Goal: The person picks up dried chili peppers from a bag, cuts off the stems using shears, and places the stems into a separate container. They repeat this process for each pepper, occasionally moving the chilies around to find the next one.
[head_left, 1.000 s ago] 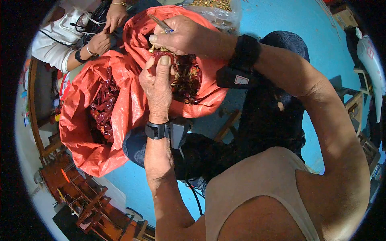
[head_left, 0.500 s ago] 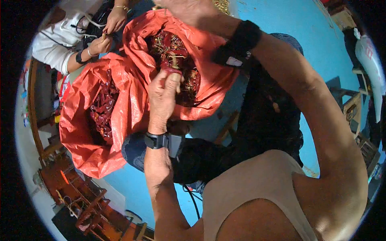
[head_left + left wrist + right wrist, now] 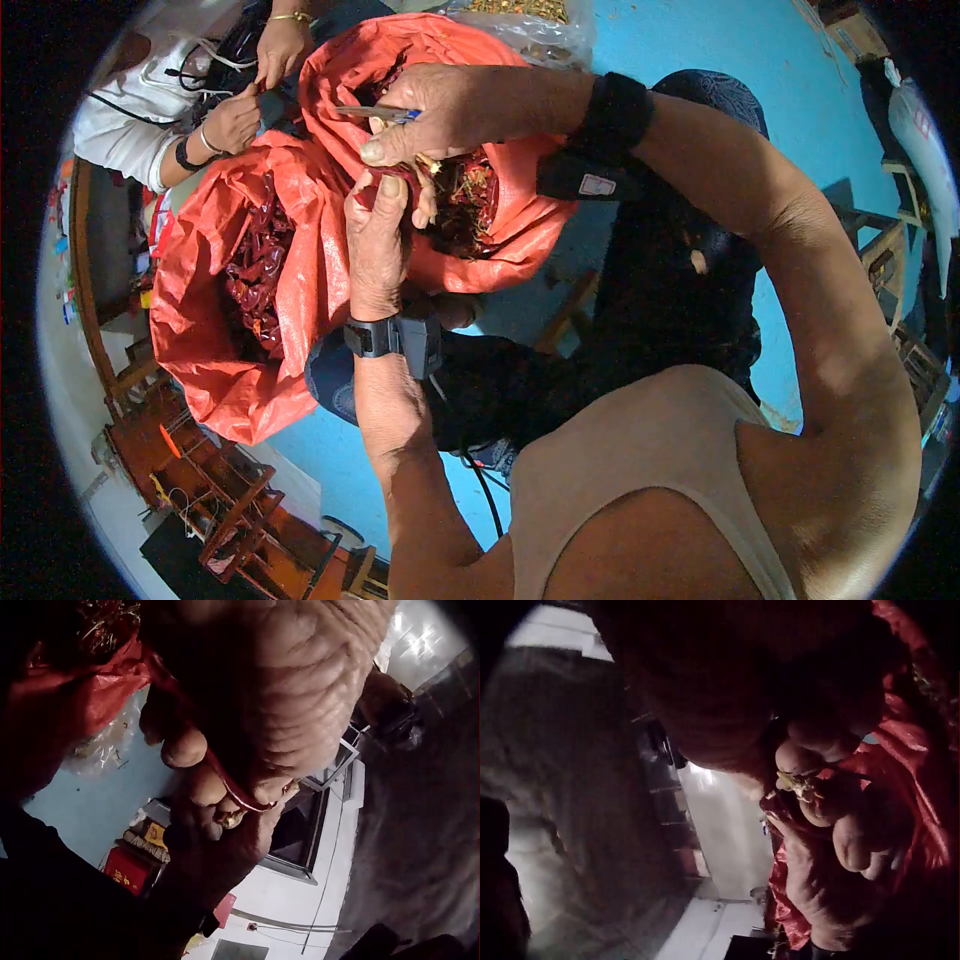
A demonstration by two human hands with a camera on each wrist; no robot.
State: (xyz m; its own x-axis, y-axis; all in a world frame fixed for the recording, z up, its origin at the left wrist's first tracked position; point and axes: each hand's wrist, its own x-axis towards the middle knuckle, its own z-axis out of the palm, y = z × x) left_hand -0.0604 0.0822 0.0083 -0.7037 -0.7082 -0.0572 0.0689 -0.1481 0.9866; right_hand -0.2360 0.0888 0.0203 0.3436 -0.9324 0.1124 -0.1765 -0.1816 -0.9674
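Observation:
My left hand (image 3: pixel 378 235) pinches dried red chillies between thumb and fingers, above the mouth of a red woven sack (image 3: pixel 520 235). A thin red chilli (image 3: pixel 238 796) shows between the fingers in the left wrist view, and a pale stem end (image 3: pixel 800 786) pokes out in the right wrist view. Against it, my right hand (image 3: pixel 445 112) meets the left, thumb close to the left fingertips. Held in the right hand is a narrow pointed metal blade (image 3: pixel 362 112) with a blue part; its handle is hidden. Stems and chillies (image 3: pixel 472 200) fill the sack below.
Left of it stands a second red sack (image 3: pixel 185 320) holding glossy dried chillies (image 3: pixel 258 275). Another person's hands (image 3: pixel 235 118) work at the upper left. A clear plastic bag (image 3: pixel 555 40) lies beyond the sacks on the blue floor (image 3: pixel 690 35). Wooden furniture (image 3: pixel 220 500) stands lower left.
My right hand swung out past the far edge of the sack, then came back to the left hand. The left hand has shifted slightly left and still holds chillies.

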